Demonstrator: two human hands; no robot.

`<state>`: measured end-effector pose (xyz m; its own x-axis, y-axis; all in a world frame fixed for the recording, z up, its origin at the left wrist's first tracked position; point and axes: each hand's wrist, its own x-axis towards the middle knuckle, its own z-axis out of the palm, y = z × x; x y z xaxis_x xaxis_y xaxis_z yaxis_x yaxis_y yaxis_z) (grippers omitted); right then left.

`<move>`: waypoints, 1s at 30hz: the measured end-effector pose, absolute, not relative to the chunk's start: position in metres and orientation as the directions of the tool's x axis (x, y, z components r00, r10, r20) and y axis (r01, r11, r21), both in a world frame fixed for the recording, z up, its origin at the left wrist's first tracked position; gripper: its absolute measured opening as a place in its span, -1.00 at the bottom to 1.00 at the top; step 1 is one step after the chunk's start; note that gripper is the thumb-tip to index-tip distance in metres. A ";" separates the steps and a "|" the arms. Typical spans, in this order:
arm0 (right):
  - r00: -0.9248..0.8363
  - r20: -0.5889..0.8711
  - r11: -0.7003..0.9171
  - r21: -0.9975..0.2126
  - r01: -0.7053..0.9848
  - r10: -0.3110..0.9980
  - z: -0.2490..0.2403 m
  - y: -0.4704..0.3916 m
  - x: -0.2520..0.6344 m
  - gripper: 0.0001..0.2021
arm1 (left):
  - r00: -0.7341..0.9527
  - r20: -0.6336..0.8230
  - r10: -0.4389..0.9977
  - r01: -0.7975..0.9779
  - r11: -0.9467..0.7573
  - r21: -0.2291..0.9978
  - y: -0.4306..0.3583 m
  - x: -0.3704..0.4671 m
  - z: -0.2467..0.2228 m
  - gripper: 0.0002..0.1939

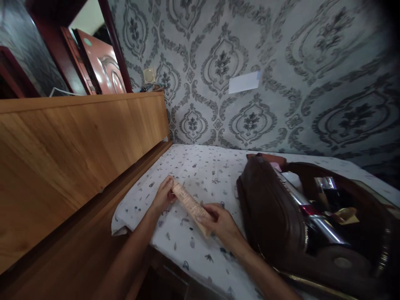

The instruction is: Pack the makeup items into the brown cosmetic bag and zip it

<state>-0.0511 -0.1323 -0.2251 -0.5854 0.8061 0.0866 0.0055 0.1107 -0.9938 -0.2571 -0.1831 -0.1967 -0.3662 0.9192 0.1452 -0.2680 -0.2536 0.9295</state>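
1. Slim beige package (189,202) is over the patterned cloth (203,166), long axis running 11 to 5 o'clock.
2. Left hand (164,193) pinches the 11 o'clock end, right hand (221,223) grips near the 5.
3. Open brown bag (262,200) at its 3 o'clock, fwiw.

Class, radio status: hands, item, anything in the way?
Left hand, right hand: both gripping. Pale printed package: slanted between them. Open brown bag: to the right, not blocking.
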 end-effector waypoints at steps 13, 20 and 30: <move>-0.779 -0.162 -0.343 -0.937 -0.072 0.606 -0.204 -0.151 -0.043 -0.51 | -0.326 0.173 0.930 -0.281 -0.269 0.921 -0.188 -0.259 -0.198 -0.48; -0.783 -0.242 -0.596 -0.779 -0.195 0.573 -0.198 -0.153 -0.045 -0.59 | -0.300 0.219 0.929 -0.298 -0.309 0.903 -0.187 -0.262 -0.201 -0.53; -0.725 -0.167 -0.489 -0.833 -0.259 0.668 -0.208 -0.143 -0.047 -0.60 | -0.250 0.261 0.932 -0.270 -0.326 0.906 -0.191 -0.266 -0.198 -0.49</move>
<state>-0.0473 -0.1427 -0.2077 -0.7251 0.6680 -0.1670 -0.2586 -0.4891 -0.8330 -0.2659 -0.1907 -0.1980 -0.2499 0.9323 0.2614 -0.2698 -0.3263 0.9059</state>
